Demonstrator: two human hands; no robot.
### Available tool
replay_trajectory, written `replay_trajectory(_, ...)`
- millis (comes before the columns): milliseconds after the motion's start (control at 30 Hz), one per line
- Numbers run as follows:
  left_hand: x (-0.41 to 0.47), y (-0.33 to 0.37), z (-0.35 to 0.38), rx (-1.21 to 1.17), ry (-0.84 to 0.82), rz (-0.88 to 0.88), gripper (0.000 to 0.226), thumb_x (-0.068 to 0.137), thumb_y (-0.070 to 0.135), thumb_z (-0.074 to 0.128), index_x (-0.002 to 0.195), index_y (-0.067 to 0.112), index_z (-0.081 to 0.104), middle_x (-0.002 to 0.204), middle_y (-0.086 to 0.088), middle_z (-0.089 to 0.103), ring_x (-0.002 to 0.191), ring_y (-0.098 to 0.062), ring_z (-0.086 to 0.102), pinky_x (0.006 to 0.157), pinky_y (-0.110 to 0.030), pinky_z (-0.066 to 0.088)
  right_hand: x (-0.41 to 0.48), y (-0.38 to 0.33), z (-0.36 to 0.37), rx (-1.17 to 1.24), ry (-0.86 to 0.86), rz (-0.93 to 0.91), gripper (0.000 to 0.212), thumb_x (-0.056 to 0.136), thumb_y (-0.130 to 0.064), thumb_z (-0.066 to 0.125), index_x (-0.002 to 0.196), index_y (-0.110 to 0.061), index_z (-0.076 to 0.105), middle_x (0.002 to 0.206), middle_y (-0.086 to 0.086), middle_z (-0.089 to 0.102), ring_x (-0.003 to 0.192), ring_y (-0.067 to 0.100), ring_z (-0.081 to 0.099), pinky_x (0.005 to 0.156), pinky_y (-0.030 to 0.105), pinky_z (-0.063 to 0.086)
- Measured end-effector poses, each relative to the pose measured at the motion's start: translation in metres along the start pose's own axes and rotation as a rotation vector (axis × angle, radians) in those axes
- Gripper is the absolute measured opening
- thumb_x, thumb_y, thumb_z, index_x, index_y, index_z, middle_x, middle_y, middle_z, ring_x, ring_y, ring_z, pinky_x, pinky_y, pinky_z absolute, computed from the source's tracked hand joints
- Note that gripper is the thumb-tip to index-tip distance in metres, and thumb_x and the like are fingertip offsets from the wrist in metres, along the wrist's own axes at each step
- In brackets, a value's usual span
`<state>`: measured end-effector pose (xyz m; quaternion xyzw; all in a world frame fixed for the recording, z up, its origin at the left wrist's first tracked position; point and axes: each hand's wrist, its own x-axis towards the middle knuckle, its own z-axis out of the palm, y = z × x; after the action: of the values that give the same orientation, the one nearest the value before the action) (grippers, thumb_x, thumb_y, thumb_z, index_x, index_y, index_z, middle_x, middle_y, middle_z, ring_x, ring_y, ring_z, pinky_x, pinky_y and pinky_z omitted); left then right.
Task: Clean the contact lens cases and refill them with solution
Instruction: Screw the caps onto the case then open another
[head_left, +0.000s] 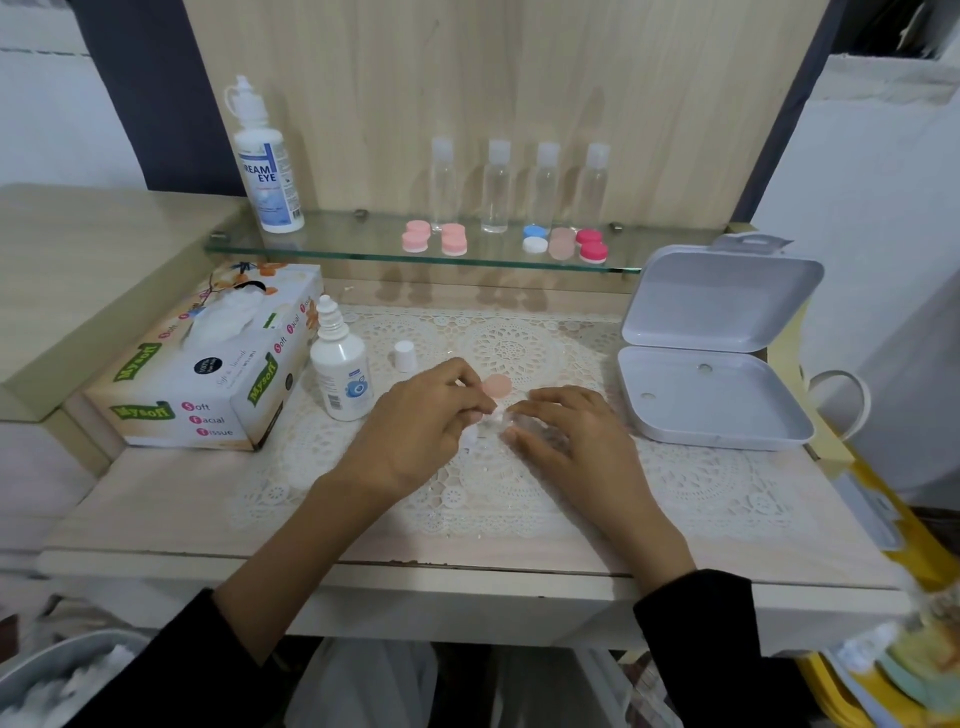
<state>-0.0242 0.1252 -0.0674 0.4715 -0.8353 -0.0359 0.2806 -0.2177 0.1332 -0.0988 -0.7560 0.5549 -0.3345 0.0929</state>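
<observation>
Head view. The left hand and right hand meet at table centre, fingertips pinched together on a small white and clear contact lens case; the fingers hide most of the case, so whether its wells hold liquid cannot be told. A round pink lens-case cap lies on the lace doily just beyond the fingertips, at 12 o'clock. At 10 o'clock stands a small white solution bottle, uncapped; its white cap rests beside it. The white hinged plastic box at 3 o'clock is open, with nothing visible inside. The glass shelf at 12 o'clock carries four clear bottles, contents indistinct, and closed coloured lens cases.
</observation>
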Motion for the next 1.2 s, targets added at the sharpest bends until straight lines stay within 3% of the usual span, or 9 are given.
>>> replay_trajectory(167, -0.001, 0.008, -0.008, 0.169, 0.033, 0.103, 0.012, 0.085, 0.019, 0.061, 0.088, 0.027, 0.069, 0.088, 0.014, 0.067, 0.087, -0.012, 0.06, 0.055, -0.026, 0.04, 0.001, 0.0, 0.0, -0.002, -0.002, 0.0, 0.034, 0.087, -0.051, 0.055, 0.112, -0.032, 0.07, 0.124, -0.011, 0.061, 0.12, 0.012, 0.046, 0.101, 0.039, 0.039)
replay_trajectory(267, -0.001, 0.015, -0.012, 0.202, 0.009, 0.095, 0.012, 0.084, 0.036, 0.061, 0.091, 0.028, 0.068, 0.085, 0.012, 0.066, 0.087, -0.011, 0.059, 0.057, -0.024, 0.036, 0.0, -0.001, 0.0, -0.004, -0.002, -0.005, 0.034, 0.087, -0.05, 0.056, 0.112, -0.031, 0.07, 0.123, -0.009, 0.061, 0.12, 0.013, 0.047, 0.101, 0.04, 0.04)
replay_trajectory(367, -0.002, 0.019, -0.013, 0.232, -0.092, 0.016, 0.023, 0.087, 0.045, 0.06, 0.106, 0.032, 0.06, 0.096, 0.008, 0.059, 0.092, -0.01, 0.056, 0.064, -0.026, 0.034, 0.0, -0.001, -0.001, -0.007, 0.006, -0.007, 0.034, 0.087, -0.05, 0.057, 0.113, -0.03, 0.07, 0.123, -0.009, 0.062, 0.12, 0.014, 0.047, 0.101, 0.04, 0.04)
replay_trajectory(600, 0.011, 0.022, -0.013, 0.167, -0.204, -0.06, 0.025, 0.087, 0.024, 0.063, 0.107, 0.03, 0.048, 0.098, 0.006, 0.054, 0.086, -0.011, 0.053, 0.073, -0.031, 0.046, 0.0, -0.002, -0.002, -0.012, -0.01, -0.005, 0.038, 0.085, -0.052, 0.052, 0.112, -0.031, 0.069, 0.123, -0.009, 0.061, 0.121, 0.014, 0.046, 0.102, 0.038, 0.038)
replay_trajectory(833, 0.01, 0.019, -0.008, 0.071, -0.18, -0.081, 0.029, 0.083, 0.015, 0.063, 0.089, 0.029, 0.038, 0.086, 0.007, 0.049, 0.072, -0.006, 0.044, 0.062, -0.026, 0.033, 0.001, -0.001, -0.002, -0.012, -0.02, 0.005, 0.039, 0.085, -0.053, 0.051, 0.113, -0.032, 0.069, 0.125, -0.009, 0.061, 0.122, 0.014, 0.045, 0.102, 0.037, 0.038)
replay_trajectory(1000, 0.009, 0.012, -0.003, -0.086, -0.136, -0.158, 0.029, 0.08, 0.02, 0.07, 0.083, 0.029, 0.042, 0.09, 0.008, 0.058, 0.087, -0.011, 0.054, 0.072, -0.032, 0.043, 0.001, -0.001, -0.003, -0.013, -0.02, 0.003, 0.036, 0.086, -0.051, 0.056, 0.113, -0.032, 0.07, 0.125, -0.01, 0.061, 0.121, 0.013, 0.045, 0.101, 0.037, 0.038)
replay_trajectory(1200, 0.012, 0.008, -0.006, -0.316, -0.134, -0.259, 0.029, 0.073, 0.014, 0.077, 0.079, 0.02, 0.05, 0.083, 0.008, 0.064, 0.085, -0.014, 0.061, 0.077, -0.045, 0.05, 0.001, -0.002, -0.003, -0.018, -0.018, 0.013, 0.041, 0.083, -0.055, 0.052, 0.111, -0.033, 0.07, 0.124, -0.011, 0.061, 0.12, 0.012, 0.046, 0.1, 0.037, 0.039)
